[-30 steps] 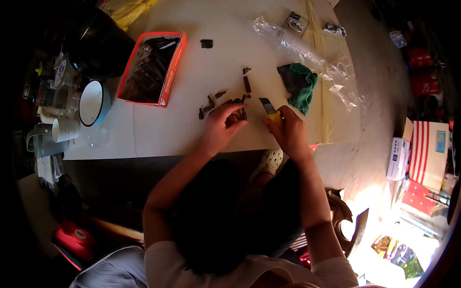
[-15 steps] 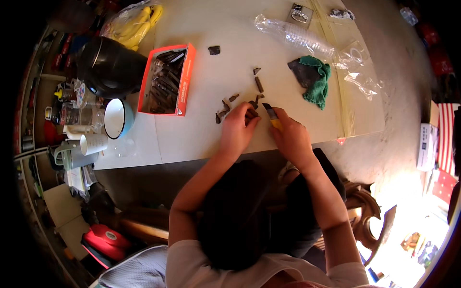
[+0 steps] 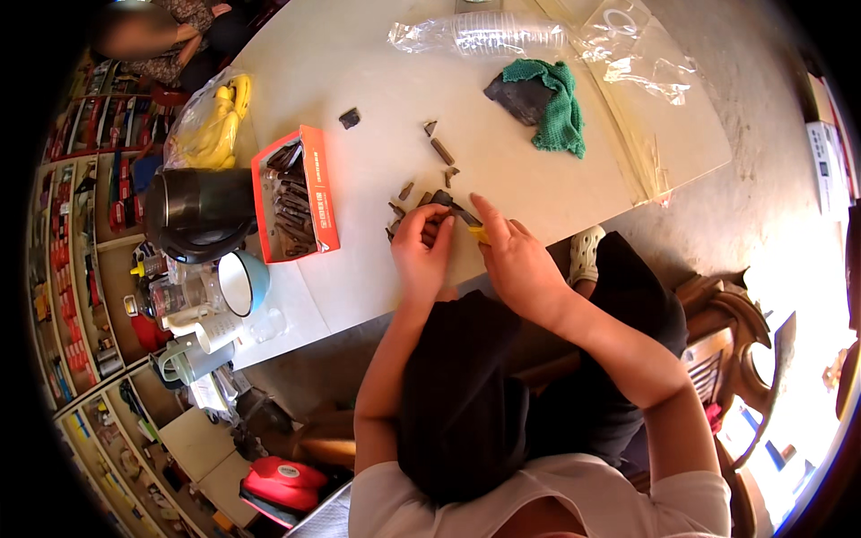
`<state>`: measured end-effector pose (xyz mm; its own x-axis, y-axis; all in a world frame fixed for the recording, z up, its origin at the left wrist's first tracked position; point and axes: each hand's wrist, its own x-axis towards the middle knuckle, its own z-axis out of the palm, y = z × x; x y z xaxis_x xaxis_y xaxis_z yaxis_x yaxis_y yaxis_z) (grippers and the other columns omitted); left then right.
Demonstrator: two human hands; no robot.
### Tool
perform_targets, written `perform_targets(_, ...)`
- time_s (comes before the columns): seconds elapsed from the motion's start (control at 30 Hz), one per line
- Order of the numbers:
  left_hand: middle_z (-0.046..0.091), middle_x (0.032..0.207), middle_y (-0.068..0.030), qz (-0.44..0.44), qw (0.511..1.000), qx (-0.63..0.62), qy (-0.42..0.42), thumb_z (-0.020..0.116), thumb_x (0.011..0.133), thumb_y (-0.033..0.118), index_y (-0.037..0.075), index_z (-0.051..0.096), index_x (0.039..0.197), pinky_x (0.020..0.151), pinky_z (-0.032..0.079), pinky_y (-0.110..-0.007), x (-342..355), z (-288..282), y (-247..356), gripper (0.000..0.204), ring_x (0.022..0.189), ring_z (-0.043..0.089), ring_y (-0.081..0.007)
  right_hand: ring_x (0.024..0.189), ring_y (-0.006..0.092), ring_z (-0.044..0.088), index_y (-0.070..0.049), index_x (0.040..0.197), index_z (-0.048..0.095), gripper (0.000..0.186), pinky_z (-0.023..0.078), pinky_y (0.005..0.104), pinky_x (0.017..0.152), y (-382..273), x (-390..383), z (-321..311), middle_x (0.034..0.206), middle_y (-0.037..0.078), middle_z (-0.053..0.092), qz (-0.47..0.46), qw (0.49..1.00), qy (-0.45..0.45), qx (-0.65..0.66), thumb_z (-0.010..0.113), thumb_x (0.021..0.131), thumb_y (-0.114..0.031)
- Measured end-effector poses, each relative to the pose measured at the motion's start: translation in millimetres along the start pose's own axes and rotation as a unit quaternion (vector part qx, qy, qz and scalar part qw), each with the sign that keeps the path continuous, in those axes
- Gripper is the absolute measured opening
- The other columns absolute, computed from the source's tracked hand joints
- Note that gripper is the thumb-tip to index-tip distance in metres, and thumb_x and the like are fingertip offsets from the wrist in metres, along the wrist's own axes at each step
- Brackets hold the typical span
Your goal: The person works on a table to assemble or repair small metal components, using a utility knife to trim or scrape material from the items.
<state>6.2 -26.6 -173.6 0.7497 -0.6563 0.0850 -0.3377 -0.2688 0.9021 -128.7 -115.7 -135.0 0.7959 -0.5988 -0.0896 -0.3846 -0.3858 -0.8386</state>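
Observation:
My left hand (image 3: 421,255) is closed around a small dark brown piece (image 3: 440,197), whose kind I cannot make out. In my right hand (image 3: 523,269) is a utility knife (image 3: 480,234) with a yellow body, its index finger stretched forward along it. The blade lies at the dark piece, close to the left fingertips. Several brown scraps (image 3: 405,191) are scattered just beyond the left hand. Farther out lie a longer brown stick (image 3: 442,151) and a small chip (image 3: 430,128). A red-orange box (image 3: 324,197) of dark brown sticks stands to the left.
Left are a black kettle (image 3: 202,208), bagged bananas (image 3: 218,130), a blue bowl (image 3: 259,280) and a white cup (image 3: 216,333). A green cloth (image 3: 560,108) over a dark piece and a clear plastic cup sleeve (image 3: 502,34) lie at the back. Another person (image 3: 170,45) sits far left.
The view has shifted, bringing the other person into sight. My right hand has come closer to the left, and the knife blade now meets the dark piece instead of standing apart.

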Motion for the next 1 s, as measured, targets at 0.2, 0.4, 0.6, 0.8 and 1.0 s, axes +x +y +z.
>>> perform_targets(0.2,0.061,0.078,-0.0045,0.037,0.999,0.009,-0.002,0.068,0.08,0.002,0.0,0.064,0.092,0.048,0.04,-0.02,0,1,-8,0.012,0.055,0.05,-0.0067,0.103,0.0191,0.053,0.001,0.125,0.042,0.037,0.043,0.0326,0.088,0,4,-3,0.112,0.015,0.057,0.204,0.89,-0.112,0.391,0.051,0.089,-0.007)
perform_targets(0.4,0.058,0.076,-0.0054,0.065,0.997,0.009,0.034,0.068,0.081,0.003,0.0,0.064,0.09,0.049,0.041,-0.023,-2,2,-11,0.01,0.056,0.05,-0.0095,0.108,0.0176,0.053,0.002,0.124,0.043,0.034,0.041,0.0301,0.094,-1,7,-8,0.12,0.011,0.056,0.05,0.903,-0.048,0.423,0.048,0.091,-0.004)
perform_targets(0.6,0.06,0.075,-0.0059,0.09,0.994,0.035,0.042,0.067,0.082,0.005,0.0,0.062,0.089,0.054,0.044,-0.026,3,0,-9,0.009,0.057,0.053,-0.0129,0.076,0.0335,0.057,0.002,0.122,0.039,0.032,0.047,0.0389,0.072,-27,9,-28,0.083,0.017,0.058,0.039,0.966,0.048,0.251,0.047,0.097,-0.016)
perform_targets(0.8,0.06,0.071,-0.0015,0.051,0.998,0.032,0.013,0.063,0.087,0.011,0.0,0.06,0.091,0.055,0.045,-0.023,10,0,-9,0.012,0.057,0.053,-0.0089,0.086,0.0359,0.056,0.002,0.122,0.046,0.038,0.046,0.0388,0.077,-6,24,-14,0.096,0.022,0.056,-0.092,0.969,0.128,0.191,0.056,0.09,-0.015)
perform_targets(1.0,0.058,0.071,-0.0013,-0.032,0.999,0.011,-0.031,0.062,0.088,0.011,0.001,0.058,0.093,0.049,0.043,-0.023,7,-1,-4,0.011,0.055,0.052,-0.0072,0.096,0.026,0.057,0.001,0.119,0.053,0.041,0.045,0.0343,0.084,-5,15,-26,0.104,0.02,0.06,-0.014,0.962,0.075,0.261,0.064,0.083,-0.015)
